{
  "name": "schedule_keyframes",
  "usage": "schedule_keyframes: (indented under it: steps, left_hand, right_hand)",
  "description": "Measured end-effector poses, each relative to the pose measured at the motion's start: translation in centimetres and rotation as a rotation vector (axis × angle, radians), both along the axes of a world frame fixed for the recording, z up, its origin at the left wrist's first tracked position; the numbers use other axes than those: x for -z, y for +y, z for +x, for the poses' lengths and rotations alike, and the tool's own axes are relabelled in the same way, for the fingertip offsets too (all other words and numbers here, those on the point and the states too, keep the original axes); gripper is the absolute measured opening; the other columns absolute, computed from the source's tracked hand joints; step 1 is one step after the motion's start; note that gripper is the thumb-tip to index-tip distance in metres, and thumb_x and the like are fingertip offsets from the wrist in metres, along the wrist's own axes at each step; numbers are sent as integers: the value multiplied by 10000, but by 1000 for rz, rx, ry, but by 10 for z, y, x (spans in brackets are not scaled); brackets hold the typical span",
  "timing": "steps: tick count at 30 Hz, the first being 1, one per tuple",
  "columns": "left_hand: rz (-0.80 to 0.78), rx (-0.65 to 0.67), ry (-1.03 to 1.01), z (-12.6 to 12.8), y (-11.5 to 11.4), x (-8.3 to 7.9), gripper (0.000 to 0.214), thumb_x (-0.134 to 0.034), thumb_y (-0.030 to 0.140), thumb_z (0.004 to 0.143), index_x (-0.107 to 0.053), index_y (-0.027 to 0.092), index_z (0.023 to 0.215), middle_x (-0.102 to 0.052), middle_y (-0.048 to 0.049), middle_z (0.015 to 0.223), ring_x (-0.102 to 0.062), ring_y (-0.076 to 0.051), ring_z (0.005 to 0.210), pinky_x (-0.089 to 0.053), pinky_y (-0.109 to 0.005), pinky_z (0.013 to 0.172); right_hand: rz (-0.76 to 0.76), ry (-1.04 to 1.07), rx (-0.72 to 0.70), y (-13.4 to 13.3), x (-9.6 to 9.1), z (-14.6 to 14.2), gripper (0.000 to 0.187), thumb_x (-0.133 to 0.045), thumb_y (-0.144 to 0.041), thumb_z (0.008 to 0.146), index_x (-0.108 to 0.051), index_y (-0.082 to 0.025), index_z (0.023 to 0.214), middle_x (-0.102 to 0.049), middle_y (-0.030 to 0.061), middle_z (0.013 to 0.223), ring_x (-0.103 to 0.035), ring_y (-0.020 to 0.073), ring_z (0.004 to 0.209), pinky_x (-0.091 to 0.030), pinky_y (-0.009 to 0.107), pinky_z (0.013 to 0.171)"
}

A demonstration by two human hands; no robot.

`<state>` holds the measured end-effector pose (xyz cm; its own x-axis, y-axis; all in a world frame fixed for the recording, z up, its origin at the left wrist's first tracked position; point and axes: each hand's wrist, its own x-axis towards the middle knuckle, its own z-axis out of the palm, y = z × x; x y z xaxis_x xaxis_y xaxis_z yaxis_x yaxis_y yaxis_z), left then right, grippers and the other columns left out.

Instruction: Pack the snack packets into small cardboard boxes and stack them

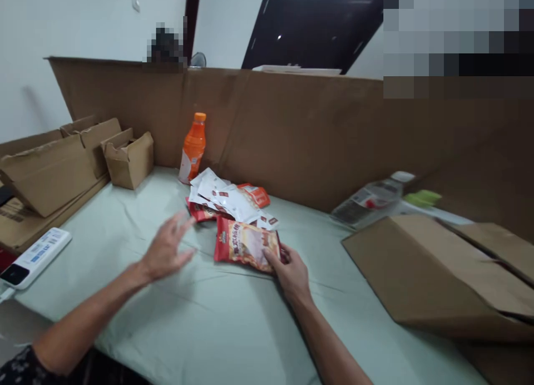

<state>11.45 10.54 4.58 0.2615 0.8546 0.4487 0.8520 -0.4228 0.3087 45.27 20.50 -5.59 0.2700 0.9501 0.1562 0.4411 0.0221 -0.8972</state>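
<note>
My right hand (294,274) grips a red and cream snack packet (248,245) by its right end, thumb on top. The packet is held over the pale green table, its printed face up. My left hand (169,246) is to the left of it, slightly blurred, fingers apart and holding nothing. Just behind the held packet lies a loose pile of white sachets (229,196). Under the pile's left side, a red packet (204,211) shows in part. An orange packet (255,195) sticks out at the pile's back right.
An orange bottle (193,148) stands behind the pile, near a cardboard wall (292,129). Small cardboard boxes (129,159) and a white power bank (39,257) are at left. On the right are a clear plastic bottle (371,198) and a large cardboard box (438,268).
</note>
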Motion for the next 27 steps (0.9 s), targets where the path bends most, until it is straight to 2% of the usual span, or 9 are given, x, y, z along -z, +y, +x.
schedule_keyframes:
  steps: [4, 7, 9, 11, 15, 19, 23, 26, 27]
  left_hand:
    - [100, -358, -84, -94, 63, -46, 759, -670, 356, 879, -381, 103, 1533, -331, -266, 1618, -326, -419, 1526, -277, -602, 1252]
    - [138, -576, -107, -144, 117, -71, 791, -714, 313, 829, -388, 92, 1515, -223, -288, 1652, -241, -491, 1536, -273, -669, 1219]
    - [139, -662, -94, -164, 148, -83, 769, -731, 299, 829, -415, 110, 1504, -191, -264, 1674, -200, -503, 1543, -274, -675, 1211]
    - [106, -698, -60, -175, 171, -90, 609, -711, 315, 883, -520, 109, 1423, -312, -222, 1635, -225, -486, 1535, -283, -656, 1209]
    - [24, -646, 30, -182, 185, -97, 349, -627, 375, 1015, -642, 136, 1269, -607, -116, 1373, -567, -330, 1310, -489, -552, 1085]
    - [24, -525, 85, -182, 137, -99, 317, -663, 367, 1002, -647, 156, 1238, -653, -102, 1278, -654, -266, 1138, -563, -488, 978]
    - [85, -364, 75, -178, 37, -98, 224, -600, 376, 928, -679, 180, 855, -673, -107, 1082, -645, -294, 1094, -539, -526, 1012]
    - [130, -202, 43, -163, -43, -97, 218, -564, 421, 879, -688, 243, 855, -646, -71, 1114, -652, -302, 1136, -551, -502, 1008]
    - [178, -77, 16, -155, -65, -98, 161, -577, 371, 890, -697, 268, 863, -642, -50, 1100, -666, -285, 1117, -565, -469, 972]
  right_hand:
    - [-12, 29, 50, -9, 1, 3, 948, -714, -752, 579, -660, -64, 1229, -741, 213, 1128, -696, 332, 973, -565, 487, 904]
    - [-24, 37, 95, -9, 4, 4, 934, -749, -760, 549, -689, -86, 1193, -749, 187, 1088, -689, 323, 940, -562, 478, 884]
    - [-19, 51, 116, -7, 7, 5, 903, -773, -753, 552, -701, -116, 1187, -756, 158, 1079, -690, 308, 934, -566, 453, 868]
    - [-10, 64, 122, -6, 9, 5, 874, -790, -738, 562, -706, -134, 1188, -761, 139, 1074, -691, 296, 929, -569, 436, 857]
    - [8, 103, 106, -6, 11, 5, 880, -794, -718, 568, -700, -125, 1212, -764, 146, 1080, -693, 291, 921, -565, 452, 874]
    - [39, 139, 101, -5, 10, 3, 872, -793, -691, 580, -692, -122, 1232, -763, 149, 1102, -696, 299, 955, -550, 474, 920]
    - [67, 169, 103, -3, 9, 3, 867, -792, -680, 579, -685, -130, 1241, -763, 149, 1106, -698, 308, 971, -553, 479, 921]
    - [57, 204, 80, -1, 6, 2, 911, -778, -676, 577, -649, -127, 1292, -762, 149, 1114, -711, 306, 960, -576, 467, 878]
    - [43, 216, 61, 0, 4, 3, 930, -765, -675, 585, -627, -120, 1319, -762, 150, 1114, -719, 302, 944, -587, 458, 855]
